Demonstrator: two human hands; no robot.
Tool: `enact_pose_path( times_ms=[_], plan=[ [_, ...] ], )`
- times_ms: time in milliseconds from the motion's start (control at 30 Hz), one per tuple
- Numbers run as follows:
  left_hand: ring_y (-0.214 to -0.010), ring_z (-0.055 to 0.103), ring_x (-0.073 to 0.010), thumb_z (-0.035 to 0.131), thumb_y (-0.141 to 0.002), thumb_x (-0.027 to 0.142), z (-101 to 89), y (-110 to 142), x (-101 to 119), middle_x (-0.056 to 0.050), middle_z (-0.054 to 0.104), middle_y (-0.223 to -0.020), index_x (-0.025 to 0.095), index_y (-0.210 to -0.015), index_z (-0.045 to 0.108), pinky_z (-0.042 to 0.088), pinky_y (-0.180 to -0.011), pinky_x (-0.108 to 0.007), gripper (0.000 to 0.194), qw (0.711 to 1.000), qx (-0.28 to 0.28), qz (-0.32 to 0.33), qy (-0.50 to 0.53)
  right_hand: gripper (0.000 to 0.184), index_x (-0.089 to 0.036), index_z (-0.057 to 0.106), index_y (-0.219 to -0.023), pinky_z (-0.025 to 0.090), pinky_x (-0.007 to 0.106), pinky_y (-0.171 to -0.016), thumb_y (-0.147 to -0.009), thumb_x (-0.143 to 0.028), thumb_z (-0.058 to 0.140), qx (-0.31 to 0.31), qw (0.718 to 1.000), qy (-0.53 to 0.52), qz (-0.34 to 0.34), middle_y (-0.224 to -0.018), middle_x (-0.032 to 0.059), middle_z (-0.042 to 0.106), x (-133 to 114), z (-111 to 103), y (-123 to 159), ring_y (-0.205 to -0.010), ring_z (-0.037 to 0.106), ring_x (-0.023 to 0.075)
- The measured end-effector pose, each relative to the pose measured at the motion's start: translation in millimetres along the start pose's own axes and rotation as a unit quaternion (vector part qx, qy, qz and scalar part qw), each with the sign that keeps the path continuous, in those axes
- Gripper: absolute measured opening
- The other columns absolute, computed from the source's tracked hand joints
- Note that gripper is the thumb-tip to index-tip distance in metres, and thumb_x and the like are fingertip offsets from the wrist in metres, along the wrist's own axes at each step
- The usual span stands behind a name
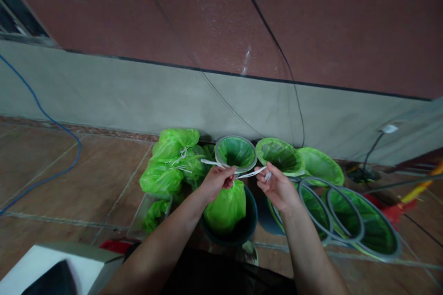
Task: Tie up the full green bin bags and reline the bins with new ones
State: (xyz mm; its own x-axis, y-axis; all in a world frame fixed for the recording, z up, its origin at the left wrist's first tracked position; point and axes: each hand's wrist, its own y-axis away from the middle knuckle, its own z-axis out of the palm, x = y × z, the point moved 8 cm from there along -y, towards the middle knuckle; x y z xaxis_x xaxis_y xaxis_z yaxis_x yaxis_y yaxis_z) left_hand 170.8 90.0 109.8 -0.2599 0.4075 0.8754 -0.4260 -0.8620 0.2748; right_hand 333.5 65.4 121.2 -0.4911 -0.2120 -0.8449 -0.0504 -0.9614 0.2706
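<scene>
Both my hands hold white drawstrings (249, 174) stretched between them above a bin. My left hand (218, 181) is closed on the strings at the neck of a bright green garbage bag (226, 207). A loose string end sticks out to the left of that hand. My right hand (277, 186) pinches the other end between thumb and fingers. The bag is gathered at its top and bulges inside a dark round bin (254, 221). How the strings cross near my left fingers is partly hidden.
Several tied green bags (169, 161) lie against the wall (138, 92). Bins lined with green bags (238, 152) and grey rings (360, 221) stand behind and right. A clear tub (138, 216) and white box (58, 262) are at left. A blue hose (78, 147) crosses the floor.
</scene>
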Motion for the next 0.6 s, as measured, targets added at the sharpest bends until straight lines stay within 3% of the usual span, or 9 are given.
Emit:
enact_pose_path(
  times_ms=[133, 233, 333, 467, 533, 600],
  plan=[
    [-0.054, 0.048, -0.0076, 0.078, -0.060, 0.035, 8.6, -1.9, -4.0, 0.004, 0.056, -0.061, 0.013, -0.080, 0.065, 0.037, -0.055, -0.021, 0.032, 0.991, -0.058, 0.058, -0.101, 0.028, -0.019, 0.064, -0.063, 0.043, 0.023, -0.057, -0.076, -0.042, 0.072, -0.055, 0.997, 0.051, -0.008, -0.074, 0.0017, 0.068, -0.9, 28.8, 12.5, -0.060, 0.054, 0.0098],
    [-0.057, 0.045, -0.0082, 0.070, -0.069, 0.033, 20.3, 1.0, -7.5, 0.003, 0.054, -0.062, 0.013, -0.075, 0.066, 0.036, -0.056, -0.021, 0.021, 0.967, -0.107, 0.104, -0.209, 0.029, -0.019, 0.067, -0.066, 0.045, 0.025, -0.062, -0.078, -0.045, 0.069, -0.102, 0.991, 0.083, -0.015, -0.072, 0.0024, 0.067, 0.1, 44.7, 17.0, -0.062, 0.056, 0.0112],
    [-0.054, 0.043, -0.0089, 0.057, -0.082, 0.033, 26.8, 7.2, -2.8, 0.003, 0.051, -0.058, 0.014, -0.072, 0.065, 0.035, -0.054, -0.021, 0.023, 0.937, -0.110, 0.144, -0.299, 0.027, -0.022, 0.071, -0.086, 0.046, 0.026, -0.066, -0.077, -0.048, 0.068, -0.075, 0.995, 0.057, -0.037, -0.091, 0.0033, 0.071, -3.6, 43.3, 15.0, -0.069, 0.059, 0.0124],
    [-0.054, 0.046, -0.0100, 0.049, -0.086, 0.027, 28.4, 14.4, 10.7, 0.002, 0.054, -0.060, 0.016, -0.077, 0.064, 0.036, -0.053, -0.020, 0.021, 0.911, -0.101, 0.180, -0.358, 0.040, -0.028, 0.065, -0.112, 0.039, 0.023, -0.053, -0.074, -0.040, 0.069, -0.024, 0.997, 0.064, -0.044, -0.122, 0.0044, 0.064, 0.7, 32.6, 9.7, -0.063, 0.056, 0.0096],
    [-0.055, 0.048, -0.0103, 0.046, -0.087, 0.026, 28.5, 15.9, 13.9, 0.002, 0.055, -0.062, 0.017, -0.077, 0.062, 0.037, -0.054, -0.020, 0.021, 0.904, -0.111, 0.181, -0.372, 0.040, -0.026, 0.066, -0.112, 0.034, 0.022, -0.048, -0.072, -0.031, 0.067, -0.045, 0.992, 0.113, -0.036, -0.118, 0.0048, 0.066, 8.0, 34.1, 8.1, -0.057, 0.052, 0.0077],
    [-0.056, 0.049, -0.0102, 0.045, -0.088, 0.027, 28.0, 16.4, 15.7, 0.002, 0.056, -0.063, 0.017, -0.076, 0.061, 0.039, -0.055, -0.020, 0.022, 0.903, -0.119, 0.181, -0.372, 0.039, -0.024, 0.067, -0.109, 0.033, 0.022, -0.047, -0.070, -0.023, 0.062, -0.085, 0.981, 0.172, -0.032, -0.100, 0.0023, 0.070, 15.2, 39.4, 7.9, -0.053, 0.048, 0.0078]
  ],
)
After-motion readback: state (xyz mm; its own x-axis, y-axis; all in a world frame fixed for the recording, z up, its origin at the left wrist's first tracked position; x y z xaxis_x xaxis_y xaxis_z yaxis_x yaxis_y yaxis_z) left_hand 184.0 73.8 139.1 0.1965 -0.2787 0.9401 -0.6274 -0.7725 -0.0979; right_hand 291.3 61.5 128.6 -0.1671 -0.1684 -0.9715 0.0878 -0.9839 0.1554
